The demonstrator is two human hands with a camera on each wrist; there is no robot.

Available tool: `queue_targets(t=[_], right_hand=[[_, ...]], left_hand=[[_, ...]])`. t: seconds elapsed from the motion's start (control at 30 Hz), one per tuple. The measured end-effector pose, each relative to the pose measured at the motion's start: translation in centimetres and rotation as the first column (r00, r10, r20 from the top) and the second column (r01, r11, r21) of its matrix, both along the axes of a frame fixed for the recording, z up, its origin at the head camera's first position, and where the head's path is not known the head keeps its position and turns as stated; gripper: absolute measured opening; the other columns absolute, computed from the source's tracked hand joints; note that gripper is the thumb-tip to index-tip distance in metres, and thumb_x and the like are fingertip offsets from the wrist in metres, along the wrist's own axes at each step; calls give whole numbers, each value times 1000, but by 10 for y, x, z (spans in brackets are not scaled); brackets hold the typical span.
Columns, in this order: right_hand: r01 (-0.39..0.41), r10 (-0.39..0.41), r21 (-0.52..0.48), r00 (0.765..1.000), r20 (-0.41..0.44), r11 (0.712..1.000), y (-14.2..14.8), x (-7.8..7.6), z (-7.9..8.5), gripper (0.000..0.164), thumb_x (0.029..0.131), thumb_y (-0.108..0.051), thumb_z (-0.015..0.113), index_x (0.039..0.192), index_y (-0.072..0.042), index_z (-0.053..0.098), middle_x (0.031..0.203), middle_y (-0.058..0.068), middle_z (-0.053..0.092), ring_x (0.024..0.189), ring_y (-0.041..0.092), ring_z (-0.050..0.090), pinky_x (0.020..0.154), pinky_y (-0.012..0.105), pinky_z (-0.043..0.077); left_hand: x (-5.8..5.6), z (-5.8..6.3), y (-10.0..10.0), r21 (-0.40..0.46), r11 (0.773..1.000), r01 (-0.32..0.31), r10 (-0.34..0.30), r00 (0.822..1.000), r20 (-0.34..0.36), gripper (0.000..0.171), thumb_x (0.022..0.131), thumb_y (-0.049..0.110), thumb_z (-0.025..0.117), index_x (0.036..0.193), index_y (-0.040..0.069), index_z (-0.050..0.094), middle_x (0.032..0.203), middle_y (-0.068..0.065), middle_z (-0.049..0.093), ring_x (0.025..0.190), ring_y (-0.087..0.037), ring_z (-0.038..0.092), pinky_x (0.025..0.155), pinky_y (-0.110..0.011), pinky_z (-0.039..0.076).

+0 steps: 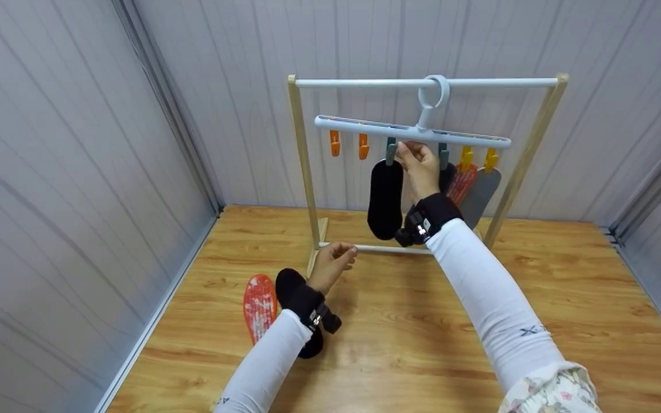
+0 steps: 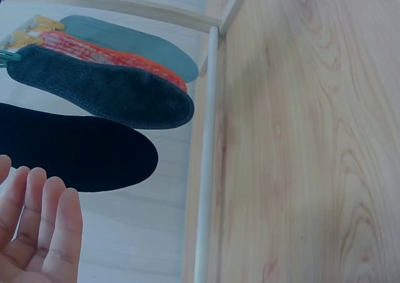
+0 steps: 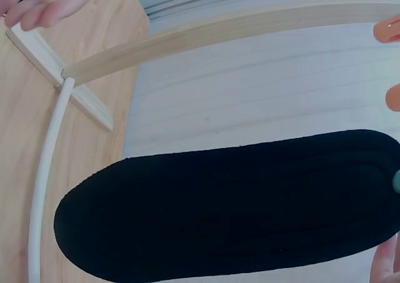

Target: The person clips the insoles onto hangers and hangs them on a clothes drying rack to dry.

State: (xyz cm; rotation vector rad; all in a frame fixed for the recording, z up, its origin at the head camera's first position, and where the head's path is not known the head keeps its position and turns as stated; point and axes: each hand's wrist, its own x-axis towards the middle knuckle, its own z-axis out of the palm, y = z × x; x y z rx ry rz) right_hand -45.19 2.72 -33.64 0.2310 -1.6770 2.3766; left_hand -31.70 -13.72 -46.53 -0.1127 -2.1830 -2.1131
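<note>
A black insole [image 1: 385, 201] hangs upright from a dark green clip [image 1: 391, 152] on a pale blue hanger [image 1: 376, 125]. Just right of that clip is my right hand [image 1: 420, 166], its fingers loosely bent, with no object visible in its grasp; contact with the clip is unclear. Lower and to the left, my left hand [image 1: 333, 265] hovers with relaxed fingers, holding nothing, above the floor. Behind my right hand hang a dark insole [image 2: 103, 86], a red patterned insole [image 1: 463, 182] and a grey insole [image 1: 481, 192], the last two from yellow clips [image 1: 490, 159].
Two orange clips [image 1: 335, 143] hang without insoles at the hanger's left. The hanger hooks over the white bar [image 1: 359, 84] of a wooden-sided rack [image 1: 303, 155]. On the wood-grain floor, a red-and-white insole [image 1: 260, 304] lies beside a black insole [image 1: 289, 282], partly hidden under my left wrist.
</note>
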Motion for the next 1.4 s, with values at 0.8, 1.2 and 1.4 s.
queue_targets(t=[0.8,1.2,1.4], right_hand=[[188,-179,22,962,-205,982,4,24,-10,9,86,-8,68,82,-7,60,76,-1,60,73,11,54,70,22,45],[138,-66,193,939,-338,971,-11,59,8,18,87,-2,64,97,13,62,86,4,64,75,8,56,71,22,45],[88,-13,226,949,-315,970,-22,52,4,27,89,-6,63,109,12,62,101,15,66,86,11,60,78,22,48]], left_hand=[[-2,-14,-55,-364,931,-25,-39,985,-167,13,89,7,64,98,-2,66,92,-12,67,82,-20,63,67,-25,50],[14,-37,-78,-904,427,-34,-599,739,-310,6,85,4,67,86,10,69,82,-1,66,71,-13,62,62,-23,49],[23,-45,-76,-986,159,-41,-692,708,-141,21,77,2,70,93,15,70,87,1,67,75,-12,63,61,-25,49]])
